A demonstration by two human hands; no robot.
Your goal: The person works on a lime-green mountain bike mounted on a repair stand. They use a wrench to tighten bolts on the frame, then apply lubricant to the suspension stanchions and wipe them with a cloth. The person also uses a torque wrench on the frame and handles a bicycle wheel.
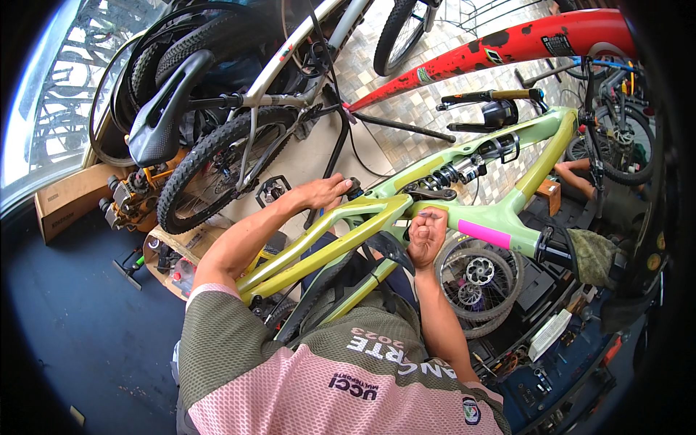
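A green and yellow bicycle frame (328, 233) lies across in front of me, with a coil shock (455, 174) in its middle. A black crank arm (433, 194) sits at the bottom bracket, and a magenta patch marks the light green tube. My left hand (323, 193) is palm down at the frame's far left side, fingers extended toward a small black round part (354, 187) beside the frame. On the near side, below the crank arm, my right hand (426, 238) has its fingers curled against the frame. Whatever they may hold is hidden.
A red tapered tube (500, 49) crosses the far right. A bicycle with a black saddle (161, 116) and knobby tyre (190, 190) stands at left. Wheels with disc rotors (478, 272) lie at right, near a blue tool surface (533, 388). Another person's arm (575, 177) shows at far right.
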